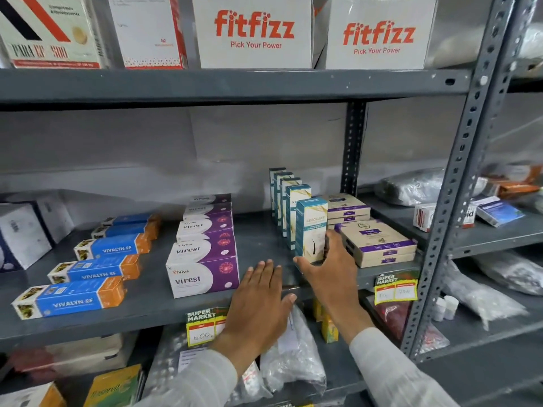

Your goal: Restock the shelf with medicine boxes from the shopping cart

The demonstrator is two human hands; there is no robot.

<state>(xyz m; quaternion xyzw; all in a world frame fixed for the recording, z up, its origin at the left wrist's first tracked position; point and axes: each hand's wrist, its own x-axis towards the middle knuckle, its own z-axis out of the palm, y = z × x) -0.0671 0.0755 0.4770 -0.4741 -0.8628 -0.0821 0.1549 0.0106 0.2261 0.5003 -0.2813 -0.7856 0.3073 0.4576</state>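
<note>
Head view: the right hand (329, 268) has its grip clamped on a tall, glossy teal-and-white box (311, 230) — front of an upright row on the grey metal shelf (147, 298). The left hand (261, 301) lies flat, fingers apart, on the shelf edge beside purple cartons (202, 274).

Bare shelf (258, 239) between Virest boxes (202, 277) and teal boxes (311, 227).
</note>
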